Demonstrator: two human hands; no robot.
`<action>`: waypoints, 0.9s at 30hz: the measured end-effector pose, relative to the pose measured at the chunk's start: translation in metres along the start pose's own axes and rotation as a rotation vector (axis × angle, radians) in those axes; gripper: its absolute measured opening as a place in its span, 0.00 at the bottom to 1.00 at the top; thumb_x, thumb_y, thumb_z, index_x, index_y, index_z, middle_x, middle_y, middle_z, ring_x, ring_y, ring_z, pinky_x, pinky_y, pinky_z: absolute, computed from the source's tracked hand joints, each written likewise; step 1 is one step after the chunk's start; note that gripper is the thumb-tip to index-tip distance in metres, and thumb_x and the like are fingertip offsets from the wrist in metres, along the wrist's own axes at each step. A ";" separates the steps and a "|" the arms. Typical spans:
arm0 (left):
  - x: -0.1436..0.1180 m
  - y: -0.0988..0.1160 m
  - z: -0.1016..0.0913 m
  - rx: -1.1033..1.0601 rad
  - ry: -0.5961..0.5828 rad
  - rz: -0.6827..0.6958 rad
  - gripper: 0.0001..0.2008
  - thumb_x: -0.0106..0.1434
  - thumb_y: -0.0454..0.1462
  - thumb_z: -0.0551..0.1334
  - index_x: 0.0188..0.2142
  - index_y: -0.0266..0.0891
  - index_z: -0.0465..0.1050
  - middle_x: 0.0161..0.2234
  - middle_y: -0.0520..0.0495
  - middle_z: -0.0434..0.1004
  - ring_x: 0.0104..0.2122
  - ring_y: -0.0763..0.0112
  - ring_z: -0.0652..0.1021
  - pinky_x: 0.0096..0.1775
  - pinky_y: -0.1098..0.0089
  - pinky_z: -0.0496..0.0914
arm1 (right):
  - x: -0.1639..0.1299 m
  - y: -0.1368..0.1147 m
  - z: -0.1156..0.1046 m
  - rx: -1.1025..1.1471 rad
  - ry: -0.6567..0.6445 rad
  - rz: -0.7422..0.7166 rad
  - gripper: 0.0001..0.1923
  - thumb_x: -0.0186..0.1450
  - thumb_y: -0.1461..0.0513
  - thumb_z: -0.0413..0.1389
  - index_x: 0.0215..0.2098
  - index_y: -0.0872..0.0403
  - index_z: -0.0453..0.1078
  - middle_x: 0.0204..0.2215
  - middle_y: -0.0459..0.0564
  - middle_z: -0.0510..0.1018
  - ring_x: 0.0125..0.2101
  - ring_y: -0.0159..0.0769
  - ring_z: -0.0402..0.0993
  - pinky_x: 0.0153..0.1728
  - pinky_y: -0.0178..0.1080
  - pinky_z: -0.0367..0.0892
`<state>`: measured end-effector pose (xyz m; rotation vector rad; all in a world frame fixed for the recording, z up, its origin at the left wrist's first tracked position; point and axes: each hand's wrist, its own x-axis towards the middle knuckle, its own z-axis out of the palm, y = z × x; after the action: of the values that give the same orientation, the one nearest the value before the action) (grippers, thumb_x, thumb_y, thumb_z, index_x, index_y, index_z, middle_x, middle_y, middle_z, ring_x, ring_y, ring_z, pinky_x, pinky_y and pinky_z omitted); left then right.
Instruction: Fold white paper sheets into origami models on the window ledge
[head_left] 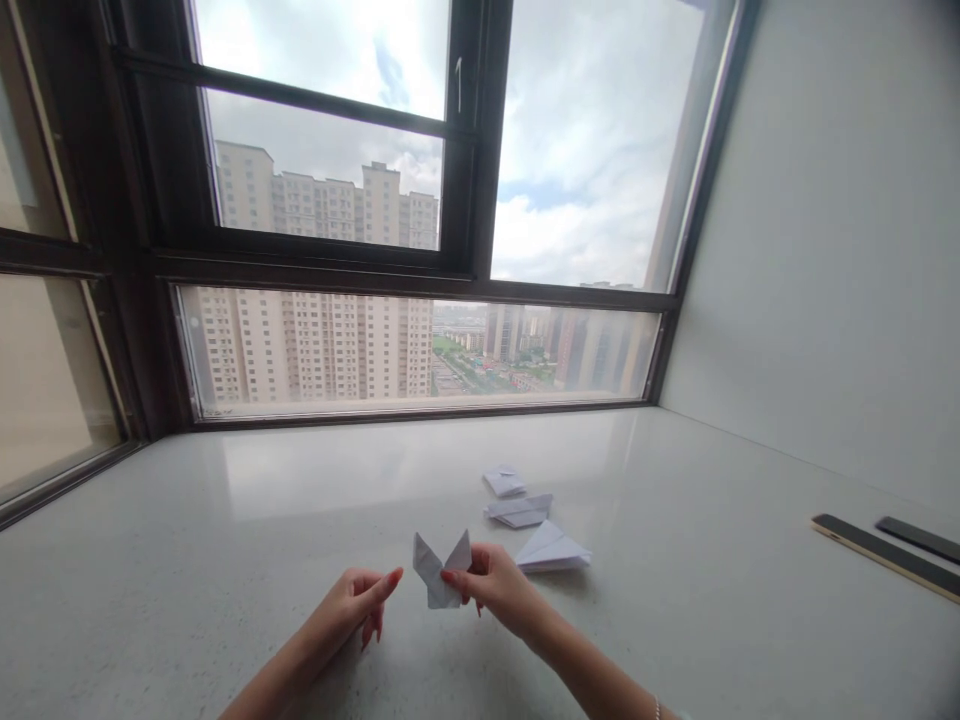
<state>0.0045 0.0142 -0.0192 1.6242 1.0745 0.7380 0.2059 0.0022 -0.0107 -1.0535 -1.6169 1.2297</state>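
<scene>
My right hand [496, 585] pinches a small folded white paper figure [439, 572] with two upright pointed flaps, holding it just above the pale stone sill [225, 540]. My left hand [360, 600] hovers just left of the figure, fingers extended toward it but apart from it, holding nothing. Three other folded white paper pieces lie beyond my right hand: a flat triangular one [553, 548], a layered one [519, 510] and a small one [504, 481].
A large dark-framed window [465, 270] runs along the far edge of the sill, with tower blocks outside. A white wall [825, 250] closes the right side. Two dark flat phones [885, 550] [919, 538] lie at the right.
</scene>
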 end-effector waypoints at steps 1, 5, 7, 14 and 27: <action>0.000 0.000 0.000 0.005 -0.009 0.004 0.30 0.43 0.62 0.50 0.09 0.38 0.57 0.07 0.55 0.60 0.08 0.80 0.59 0.15 0.75 0.49 | -0.009 0.001 -0.008 -0.023 -0.003 0.030 0.19 0.48 0.50 0.58 0.22 0.59 0.68 0.13 0.42 0.66 0.15 0.25 0.60 0.12 0.27 0.52; -0.001 0.000 -0.001 0.000 -0.027 0.013 0.30 0.43 0.62 0.49 0.08 0.39 0.56 0.07 0.54 0.60 0.09 0.80 0.60 0.16 0.75 0.51 | -0.046 0.005 -0.041 -0.113 -0.002 0.179 0.17 0.47 0.51 0.58 0.20 0.59 0.68 0.14 0.43 0.67 0.15 0.25 0.61 0.13 0.27 0.53; 0.000 -0.002 -0.002 -0.003 -0.044 0.028 0.30 0.45 0.61 0.49 0.08 0.38 0.58 0.07 0.53 0.60 0.09 0.80 0.58 0.16 0.75 0.50 | -0.063 0.005 -0.057 -0.157 -0.014 0.238 0.16 0.48 0.52 0.57 0.21 0.58 0.68 0.14 0.43 0.67 0.15 0.25 0.61 0.13 0.27 0.53; 0.005 -0.013 -0.006 0.025 -0.079 0.064 0.30 0.47 0.60 0.49 0.07 0.38 0.59 0.05 0.54 0.55 0.10 0.80 0.56 0.16 0.74 0.48 | -0.090 -0.003 -0.106 -0.385 -0.044 0.444 0.12 0.49 0.56 0.55 0.17 0.57 0.66 0.12 0.41 0.66 0.13 0.24 0.59 0.15 0.28 0.55; 0.007 -0.012 -0.005 -0.050 -0.059 0.038 0.30 0.41 0.63 0.50 0.06 0.39 0.56 0.06 0.53 0.57 0.08 0.79 0.59 0.16 0.74 0.52 | -0.090 -0.010 -0.128 -0.449 -0.066 0.576 0.12 0.46 0.57 0.57 0.14 0.56 0.64 0.09 0.40 0.62 0.11 0.23 0.57 0.12 0.27 0.49</action>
<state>-0.0001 0.0241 -0.0297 1.6175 0.9784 0.7323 0.3530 -0.0482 0.0107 -1.8751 -1.7470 1.2897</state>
